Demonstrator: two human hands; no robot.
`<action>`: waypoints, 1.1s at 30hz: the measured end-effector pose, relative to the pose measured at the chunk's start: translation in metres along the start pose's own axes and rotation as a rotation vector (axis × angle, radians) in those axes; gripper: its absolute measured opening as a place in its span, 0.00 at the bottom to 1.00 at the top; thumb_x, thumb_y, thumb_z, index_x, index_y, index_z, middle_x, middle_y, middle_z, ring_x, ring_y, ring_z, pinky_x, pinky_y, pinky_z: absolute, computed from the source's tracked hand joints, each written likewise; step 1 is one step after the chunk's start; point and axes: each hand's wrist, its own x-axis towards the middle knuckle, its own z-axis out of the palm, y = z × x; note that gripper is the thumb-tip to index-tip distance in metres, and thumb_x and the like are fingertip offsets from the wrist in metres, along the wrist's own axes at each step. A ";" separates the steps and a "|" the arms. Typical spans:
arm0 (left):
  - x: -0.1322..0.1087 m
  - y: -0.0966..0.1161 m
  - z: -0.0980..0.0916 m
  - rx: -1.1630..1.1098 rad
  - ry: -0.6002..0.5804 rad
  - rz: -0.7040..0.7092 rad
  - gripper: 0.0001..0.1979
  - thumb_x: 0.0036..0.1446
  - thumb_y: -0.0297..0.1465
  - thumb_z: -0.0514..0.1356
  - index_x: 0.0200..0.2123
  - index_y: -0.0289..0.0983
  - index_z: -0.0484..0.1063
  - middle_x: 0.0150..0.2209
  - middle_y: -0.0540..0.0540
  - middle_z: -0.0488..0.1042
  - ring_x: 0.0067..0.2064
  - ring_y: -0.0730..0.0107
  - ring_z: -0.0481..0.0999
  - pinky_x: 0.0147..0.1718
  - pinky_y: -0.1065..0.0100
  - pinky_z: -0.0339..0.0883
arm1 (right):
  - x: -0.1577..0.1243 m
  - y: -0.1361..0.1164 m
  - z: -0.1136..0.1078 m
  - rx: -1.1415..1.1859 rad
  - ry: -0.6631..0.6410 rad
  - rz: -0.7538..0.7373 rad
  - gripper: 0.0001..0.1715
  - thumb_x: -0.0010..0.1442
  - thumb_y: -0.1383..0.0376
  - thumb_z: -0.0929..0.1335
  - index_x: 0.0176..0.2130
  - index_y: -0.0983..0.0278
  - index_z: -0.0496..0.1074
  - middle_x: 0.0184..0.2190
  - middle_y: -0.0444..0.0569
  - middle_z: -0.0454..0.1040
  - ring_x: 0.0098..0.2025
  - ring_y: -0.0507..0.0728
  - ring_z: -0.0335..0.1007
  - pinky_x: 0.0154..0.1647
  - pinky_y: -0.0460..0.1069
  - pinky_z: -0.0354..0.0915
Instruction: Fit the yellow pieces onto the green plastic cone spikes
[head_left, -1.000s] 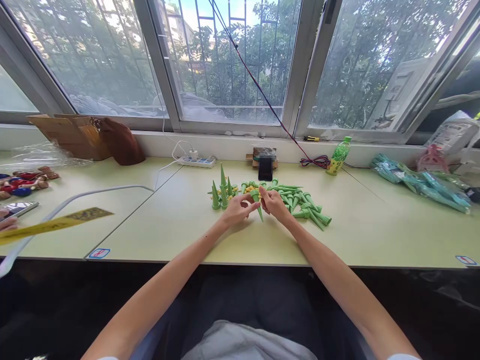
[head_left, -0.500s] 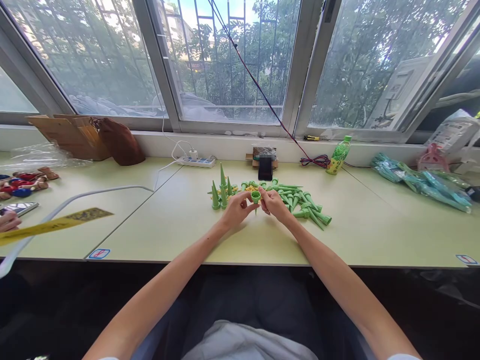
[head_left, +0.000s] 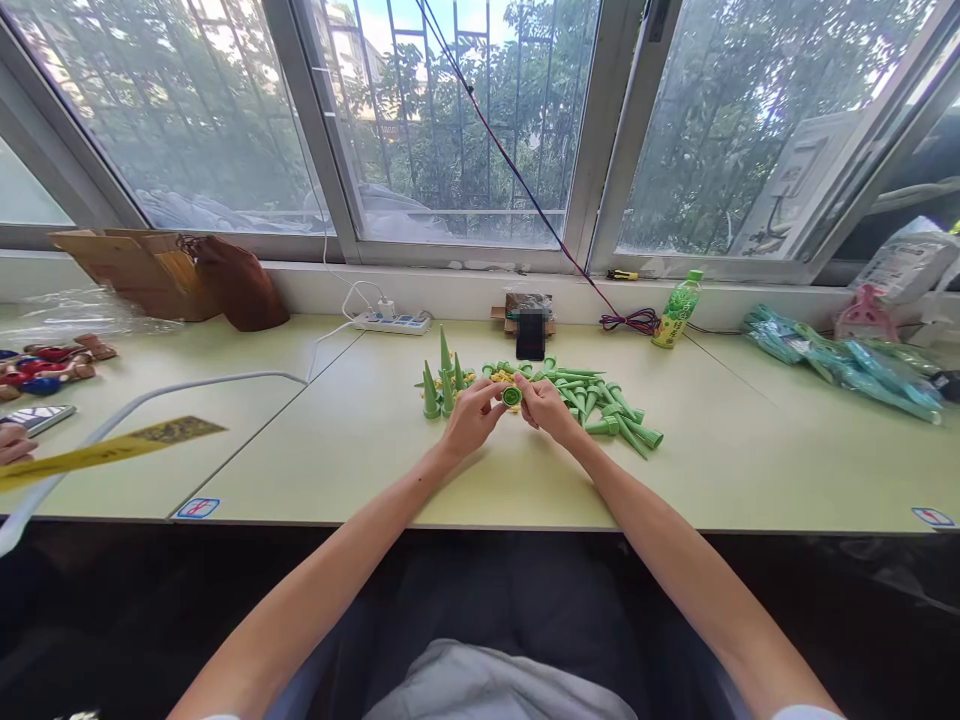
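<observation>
My left hand (head_left: 471,415) and my right hand (head_left: 545,408) meet over the pale green table (head_left: 525,480) and both pinch one green plastic cone (head_left: 512,397), its round open end turned toward me. Right of my hands lies a heap of green cones (head_left: 607,405) on their sides. To the left, three finished cones (head_left: 442,385) stand upright. Small yellow pieces (head_left: 499,377) lie just behind my fingers.
A dark phone (head_left: 530,335) stands at the back, with a white power strip (head_left: 393,322) to its left and a green bottle (head_left: 676,311) to its right. Teal packets (head_left: 832,365) lie far right. At far left are a yellow strip (head_left: 105,450) and another person's hand (head_left: 13,442).
The cone has been turned in my fingers: a second ago its tip pointed down toward me, now its open end faces me. My hands stayed in the same spot.
</observation>
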 end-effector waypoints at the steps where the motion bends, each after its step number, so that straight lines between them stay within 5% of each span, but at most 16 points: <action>1: 0.001 0.001 0.001 -0.025 -0.002 -0.054 0.10 0.62 0.32 0.61 0.46 0.40 0.76 0.33 0.50 0.72 0.22 0.80 0.63 0.25 0.73 0.61 | 0.000 0.000 0.001 -0.006 0.023 -0.009 0.44 0.64 0.35 0.58 0.11 0.60 0.56 0.08 0.43 0.55 0.13 0.48 0.52 0.17 0.46 0.53; 5: 0.004 0.002 0.003 -0.202 0.026 -0.359 0.20 0.59 0.37 0.63 0.53 0.40 0.66 0.33 0.53 0.72 0.18 0.82 0.64 0.19 0.74 0.59 | 0.002 0.000 0.002 -0.064 0.159 -0.050 0.44 0.65 0.36 0.57 0.12 0.61 0.58 0.09 0.43 0.57 0.14 0.49 0.54 0.20 0.46 0.54; 8: 0.008 0.001 0.001 -0.399 0.018 -0.571 0.19 0.60 0.47 0.61 0.41 0.36 0.68 0.30 0.51 0.72 0.16 0.80 0.66 0.15 0.74 0.57 | 0.002 0.001 0.002 -0.131 0.245 -0.089 0.43 0.66 0.37 0.56 0.13 0.61 0.59 0.10 0.44 0.58 0.16 0.49 0.57 0.22 0.46 0.55; 12: 0.011 0.007 -0.003 -0.646 -0.147 -0.747 0.30 0.57 0.58 0.57 0.27 0.34 0.67 0.25 0.46 0.72 0.16 0.77 0.67 0.14 0.73 0.56 | 0.001 0.000 0.001 -0.238 0.205 -0.172 0.43 0.67 0.37 0.55 0.13 0.61 0.60 0.12 0.46 0.62 0.18 0.51 0.60 0.26 0.47 0.58; 24: 0.008 0.003 -0.005 -0.601 -0.224 -0.605 0.27 0.55 0.57 0.61 0.27 0.36 0.66 0.15 0.53 0.64 0.16 0.78 0.63 0.16 0.74 0.55 | 0.001 0.001 0.000 -0.247 0.118 -0.182 0.43 0.63 0.32 0.54 0.15 0.60 0.58 0.14 0.46 0.62 0.19 0.51 0.57 0.25 0.48 0.56; 33: 0.005 0.012 -0.006 -0.420 -0.174 -0.414 0.23 0.56 0.52 0.63 0.34 0.36 0.68 0.22 0.53 0.67 0.18 0.80 0.64 0.17 0.73 0.57 | 0.002 0.003 -0.001 -0.196 0.104 -0.101 0.43 0.65 0.35 0.57 0.13 0.60 0.56 0.10 0.44 0.58 0.17 0.50 0.55 0.24 0.48 0.56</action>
